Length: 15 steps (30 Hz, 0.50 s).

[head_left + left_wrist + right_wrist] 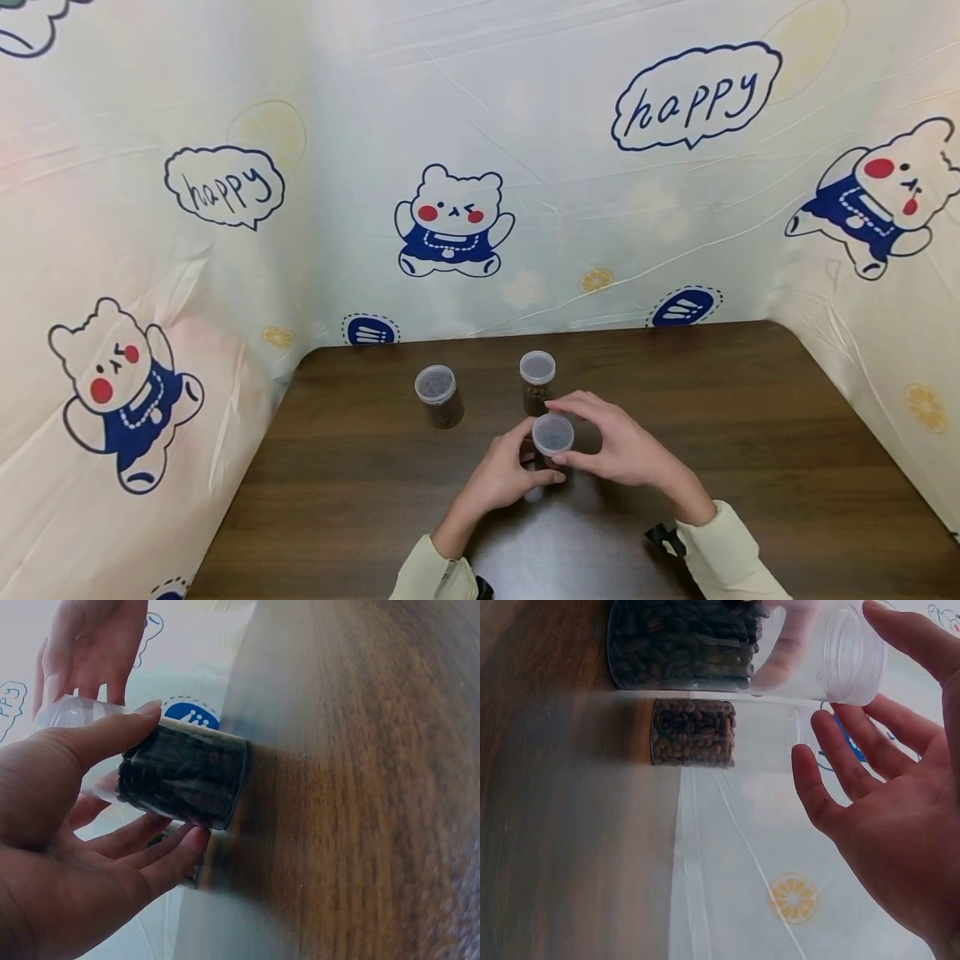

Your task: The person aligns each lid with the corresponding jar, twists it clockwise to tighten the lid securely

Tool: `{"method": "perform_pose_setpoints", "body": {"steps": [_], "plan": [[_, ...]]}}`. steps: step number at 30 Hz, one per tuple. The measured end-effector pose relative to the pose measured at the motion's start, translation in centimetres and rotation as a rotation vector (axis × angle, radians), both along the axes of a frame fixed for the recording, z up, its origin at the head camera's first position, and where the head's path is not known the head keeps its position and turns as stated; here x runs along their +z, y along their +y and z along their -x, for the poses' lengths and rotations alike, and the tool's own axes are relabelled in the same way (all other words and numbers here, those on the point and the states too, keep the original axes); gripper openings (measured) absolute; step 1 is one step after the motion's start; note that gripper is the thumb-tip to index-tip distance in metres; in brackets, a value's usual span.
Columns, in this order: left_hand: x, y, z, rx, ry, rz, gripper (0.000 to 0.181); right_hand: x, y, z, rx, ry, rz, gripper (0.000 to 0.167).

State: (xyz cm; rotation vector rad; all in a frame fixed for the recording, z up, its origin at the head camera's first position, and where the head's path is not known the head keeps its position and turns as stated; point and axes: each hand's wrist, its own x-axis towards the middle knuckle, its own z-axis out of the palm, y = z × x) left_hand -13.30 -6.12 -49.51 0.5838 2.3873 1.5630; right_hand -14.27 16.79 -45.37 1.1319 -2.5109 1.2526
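Note:
A clear jar [187,776] part-filled with dark coffee beans stands upright at the middle of the table, its base at or very near the wood. My left hand [502,471] grips its body, thumb on one side and fingers on the other. Around the translucent lid [552,433] my right hand [618,442] has its thumb at the front and fingertips at the far side. Just behind stands a second lidded jar [537,387] with browner beans, close to the right fingertips. The right wrist view shows its beans [694,735] at about half height.
A third lidded jar [441,402] with dark contents stands to the left, apart from the hands. The dark wood table [337,492] meets a cloth backdrop [555,250] with bear prints at its back and sides.

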Motion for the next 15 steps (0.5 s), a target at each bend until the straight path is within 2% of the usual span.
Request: {"method": "perform_pose_setpoints", "body": {"steps": [3,10,15], "plan": [[0.0,0.0,0.0,-0.004,0.001,0.010,0.065,0.0,-0.3,-0.1,-0.014,0.000,-0.004,0.064],[0.0,-0.1,0.0,-0.018,0.003,0.021,0.063,-0.1,-1.2,-0.5,-0.110,-0.017,-0.049,0.051],[0.0,-0.1,-0.1,-0.017,0.004,0.009,0.063,-0.2,-1.3,-0.7,-0.135,-0.007,-0.070,0.054]]}}
